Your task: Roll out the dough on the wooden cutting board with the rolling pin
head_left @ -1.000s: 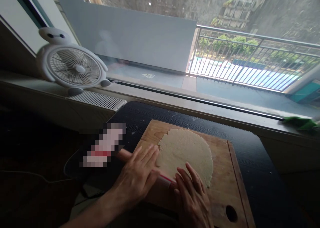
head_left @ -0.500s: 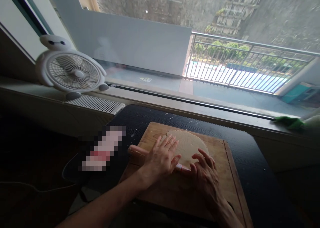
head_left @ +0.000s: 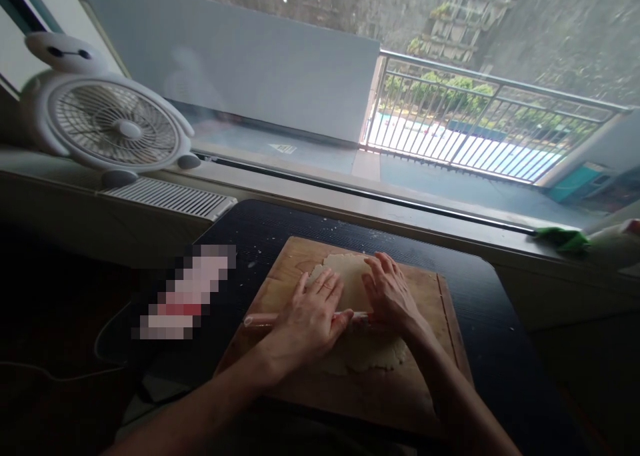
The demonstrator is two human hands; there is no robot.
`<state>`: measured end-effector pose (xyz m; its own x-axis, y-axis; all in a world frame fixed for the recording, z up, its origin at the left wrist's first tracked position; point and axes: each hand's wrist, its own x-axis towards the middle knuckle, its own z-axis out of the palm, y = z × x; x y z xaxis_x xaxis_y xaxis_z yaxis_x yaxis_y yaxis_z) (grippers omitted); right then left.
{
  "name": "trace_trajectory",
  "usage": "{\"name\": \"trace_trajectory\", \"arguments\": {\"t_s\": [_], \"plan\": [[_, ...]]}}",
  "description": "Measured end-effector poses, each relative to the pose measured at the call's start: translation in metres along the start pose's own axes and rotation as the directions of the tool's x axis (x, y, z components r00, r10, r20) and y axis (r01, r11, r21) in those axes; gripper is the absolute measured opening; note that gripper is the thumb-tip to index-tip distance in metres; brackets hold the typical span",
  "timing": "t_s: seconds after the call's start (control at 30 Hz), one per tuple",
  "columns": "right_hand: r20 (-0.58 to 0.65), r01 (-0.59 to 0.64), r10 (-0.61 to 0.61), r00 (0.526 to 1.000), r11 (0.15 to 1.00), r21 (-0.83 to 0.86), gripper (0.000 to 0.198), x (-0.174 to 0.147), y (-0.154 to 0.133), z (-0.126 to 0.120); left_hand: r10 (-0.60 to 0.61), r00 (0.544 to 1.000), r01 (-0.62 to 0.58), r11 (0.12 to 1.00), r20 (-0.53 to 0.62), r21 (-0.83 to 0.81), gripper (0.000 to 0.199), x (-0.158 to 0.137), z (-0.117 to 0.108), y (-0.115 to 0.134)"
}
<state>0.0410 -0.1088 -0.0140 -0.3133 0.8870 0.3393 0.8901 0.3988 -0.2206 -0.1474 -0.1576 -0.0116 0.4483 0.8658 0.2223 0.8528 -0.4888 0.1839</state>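
A pinkish rolling pin (head_left: 261, 319) lies across a thin, pale sheet of dough (head_left: 373, 355) with ragged edges. Dough shows on both the far and near sides of the pin, on a wooden board (head_left: 280, 283). My left hand (head_left: 313, 313) rests flat over the pin's left and middle part, fingers stretched forward. Over its right part lies my right hand (head_left: 390, 293), with fingers extended and slightly bent above the dough. The pin's right end is hidden by my right hand and forearm.
The board sits on a black table (head_left: 500, 309) dusted with white specks. To the left is a pixelated pink-and-red item (head_left: 185, 289). A white fan (head_left: 120, 126) stands on the sill by the window. Something green (head_left: 563, 241) lies on the sill at right.
The pin and both hands have advanced over the dough, so dough now shows on the near side. My right hand has turned and come closer to my left. The camera view has shifted slightly.
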Motion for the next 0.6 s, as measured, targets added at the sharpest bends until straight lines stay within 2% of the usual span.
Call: {"name": "trace_trajectory", "arguments": {"t_s": [0.13,0.23,0.3,0.37,0.53,0.6], "plan": [[0.039,-0.044,0.045,0.998,0.998,-0.039,0.037,-0.048,-0.013,-0.007,0.026,1.000,-0.026,1.000,-0.010,0.000,0.053,-0.023,-0.005,0.007],[0.047,0.000,0.005,0.999,0.994,-0.107,0.041,-0.091,-0.029,-0.018,0.092,0.995,-0.092,0.996,-0.039,0.012,0.055,-0.047,-0.006,0.011],[0.064,0.034,-0.025,0.998,0.990,-0.134,0.043,-0.104,-0.035,-0.022,0.131,0.990,-0.130,0.991,-0.050,0.022,0.056,-0.056,-0.005,0.013],[0.082,0.039,-0.028,0.996,0.989,-0.139,0.042,-0.097,-0.034,-0.021,0.118,0.991,-0.117,0.993,-0.062,0.021,0.056,-0.056,-0.005,0.011],[0.056,-0.021,0.025,0.998,0.997,-0.077,0.038,-0.027,-0.017,-0.007,-0.015,0.999,0.015,1.000,-0.044,0.002,0.054,-0.032,-0.008,-0.003],[0.040,-0.046,0.048,0.998,0.998,-0.042,0.039,-0.011,-0.015,-0.005,-0.071,0.996,0.072,0.997,-0.045,0.008,0.053,-0.027,-0.011,-0.009]]}}
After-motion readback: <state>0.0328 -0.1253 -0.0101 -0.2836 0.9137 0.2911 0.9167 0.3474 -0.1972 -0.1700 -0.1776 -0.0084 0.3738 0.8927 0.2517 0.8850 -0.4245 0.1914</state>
